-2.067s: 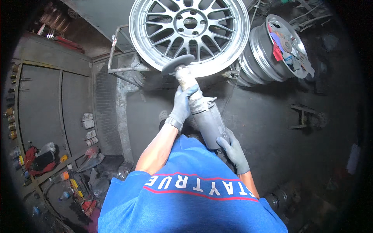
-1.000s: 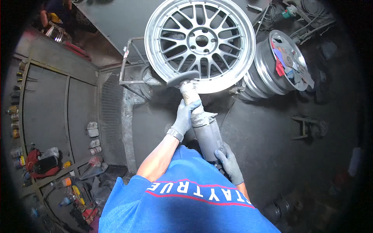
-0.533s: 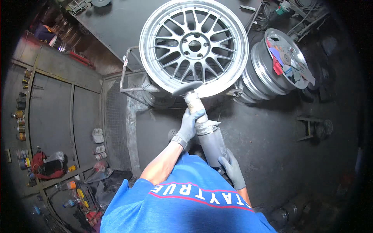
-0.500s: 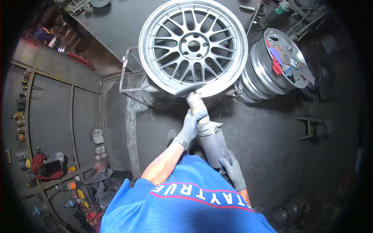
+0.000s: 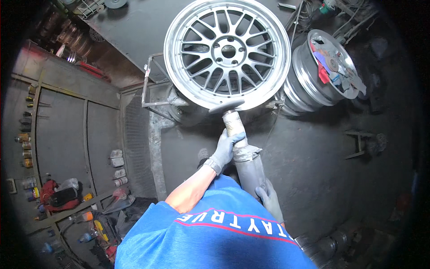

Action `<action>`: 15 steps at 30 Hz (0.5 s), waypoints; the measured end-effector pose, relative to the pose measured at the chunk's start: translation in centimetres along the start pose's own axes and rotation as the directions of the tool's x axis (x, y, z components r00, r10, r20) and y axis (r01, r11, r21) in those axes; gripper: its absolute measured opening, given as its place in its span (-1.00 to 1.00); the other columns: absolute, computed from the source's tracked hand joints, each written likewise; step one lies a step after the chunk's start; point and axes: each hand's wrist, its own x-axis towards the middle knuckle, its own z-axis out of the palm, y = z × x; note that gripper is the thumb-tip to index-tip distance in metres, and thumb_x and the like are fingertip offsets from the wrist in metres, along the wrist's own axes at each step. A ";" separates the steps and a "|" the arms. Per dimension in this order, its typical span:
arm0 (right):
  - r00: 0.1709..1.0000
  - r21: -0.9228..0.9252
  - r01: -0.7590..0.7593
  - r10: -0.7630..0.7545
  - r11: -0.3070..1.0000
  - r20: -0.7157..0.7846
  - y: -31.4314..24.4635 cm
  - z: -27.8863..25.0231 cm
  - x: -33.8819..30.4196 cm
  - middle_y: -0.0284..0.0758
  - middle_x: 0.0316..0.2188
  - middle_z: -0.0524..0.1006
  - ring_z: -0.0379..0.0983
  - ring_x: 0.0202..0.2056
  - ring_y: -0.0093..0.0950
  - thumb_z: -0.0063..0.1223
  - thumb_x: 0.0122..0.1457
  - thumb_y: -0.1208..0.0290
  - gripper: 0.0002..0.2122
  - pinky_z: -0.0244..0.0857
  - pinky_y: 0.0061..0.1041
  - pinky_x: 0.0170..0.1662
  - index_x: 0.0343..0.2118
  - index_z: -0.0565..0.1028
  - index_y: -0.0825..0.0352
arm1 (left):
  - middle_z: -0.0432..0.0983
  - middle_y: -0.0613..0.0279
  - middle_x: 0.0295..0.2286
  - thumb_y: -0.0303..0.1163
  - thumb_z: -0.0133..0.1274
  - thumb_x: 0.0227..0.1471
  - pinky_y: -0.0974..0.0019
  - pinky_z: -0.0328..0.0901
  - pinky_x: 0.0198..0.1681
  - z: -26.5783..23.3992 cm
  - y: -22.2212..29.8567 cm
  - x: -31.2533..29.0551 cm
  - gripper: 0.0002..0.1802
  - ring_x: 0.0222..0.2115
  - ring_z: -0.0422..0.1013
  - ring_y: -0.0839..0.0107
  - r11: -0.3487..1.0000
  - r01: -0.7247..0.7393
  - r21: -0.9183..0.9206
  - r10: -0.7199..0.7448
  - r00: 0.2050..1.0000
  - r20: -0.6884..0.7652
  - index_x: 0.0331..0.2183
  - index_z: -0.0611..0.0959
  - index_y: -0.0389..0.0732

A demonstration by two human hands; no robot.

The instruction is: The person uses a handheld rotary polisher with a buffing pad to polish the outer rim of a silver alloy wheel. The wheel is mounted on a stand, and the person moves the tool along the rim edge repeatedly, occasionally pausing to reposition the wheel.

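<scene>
Head view — left hand (image 5: 225, 148) and right hand (image 5: 270, 202) were curled round the power tool (image 5: 250, 172) — its disc (image 5: 226, 106) by the wheel (image 5: 237, 56)

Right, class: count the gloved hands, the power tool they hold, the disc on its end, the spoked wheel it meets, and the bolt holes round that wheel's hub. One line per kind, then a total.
Gloved hands: 2 (left hand, right hand)
Power tool: 1
Disc: 1
Spoked wheel: 1
Bolt holes: 5
Total: 10

We look steeply down from head, single wide fisheye, upright. Wheel (image 5: 226, 65) ahead, at top edge; our blue shirt (image 5: 215, 253) below wheel, closest to lens; grey wall (image 5: 62, 139) left of wheel, bending toward picture's rim.
</scene>
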 end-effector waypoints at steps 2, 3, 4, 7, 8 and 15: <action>0.999 -0.040 -0.009 0.011 0.999 0.045 0.0 0.3 1.1 -0.05 0.26 0.55 0.45 0.30 -0.27 0.23 0.39 0.36 -0.36 0.26 -0.27 0.39 0.47 0.32 0.41 | 0.62 0.12 -0.19 -0.59 0.32 0.19 0.03 0.62 -0.10 -0.9 1.5 -0.2 -0.51 -0.22 0.65 0.17 1.000 -0.001 -0.003 0.001 0.999 -0.042 0.09 0.49 -0.20; 0.999 -0.088 0.016 -0.012 0.996 0.047 0.6 0.5 1.8 -0.07 0.22 0.58 0.51 0.21 -0.30 0.25 0.38 0.34 -0.35 0.34 -0.29 0.30 0.47 0.32 0.40 | 0.62 0.11 -0.19 -0.59 0.32 0.18 0.03 0.63 -0.09 -1.1 2.5 -0.7 -0.51 -0.22 0.65 0.17 1.000 -0.012 -0.012 0.012 0.999 -0.044 0.09 0.49 -0.21; 0.998 -0.135 0.040 -0.033 0.990 0.049 1.3 0.7 2.6 -0.08 0.18 0.60 0.57 0.12 -0.33 0.26 0.38 0.31 -0.34 0.42 -0.32 0.21 0.47 0.32 0.39 | 0.61 0.10 -0.18 -0.60 0.32 0.18 0.02 0.63 -0.09 -1.2 3.6 -1.0 -0.50 -0.21 0.65 0.16 1.000 -0.022 -0.020 0.021 0.999 -0.045 0.09 0.49 -0.22; 0.989 -0.116 -0.055 0.070 0.992 0.132 -0.8 2.1 4.2 -0.18 0.04 0.63 0.60 -0.23 -0.49 0.22 0.42 0.29 -0.36 0.48 -0.48 -0.15 0.47 0.30 0.40 | 0.61 0.09 -0.17 -0.58 0.29 0.20 0.00 0.64 -0.09 -2.5 6.0 -0.7 -0.53 -0.22 0.66 0.14 0.998 -0.069 0.008 0.070 0.994 -0.085 0.09 0.50 -0.21; 0.976 -0.087 -0.115 0.128 0.990 0.174 -1.8 2.6 4.7 -0.23 -0.01 0.63 0.58 -0.36 -0.56 0.18 0.44 0.29 -0.38 0.48 -0.55 -0.29 0.47 0.30 0.41 | 0.61 0.09 -0.18 -0.57 0.29 0.21 0.00 0.64 -0.09 -2.6 7.0 -0.8 -0.55 -0.22 0.65 0.14 0.996 -0.088 0.017 0.089 0.993 -0.075 0.08 0.50 -0.21; 0.982 -0.016 -0.022 0.024 1.000 0.189 -0.7 2.9 7.4 -0.24 -0.15 0.66 0.49 -0.56 -0.62 0.31 0.39 0.17 -0.27 0.41 -0.53 -0.47 0.49 0.28 0.41 | 0.61 0.12 -0.18 -0.53 0.30 0.23 0.00 0.63 -0.08 -2.3 9.2 -0.1 -0.59 -0.20 0.64 0.15 0.991 -0.125 0.046 0.130 0.985 -0.115 0.06 0.53 -0.18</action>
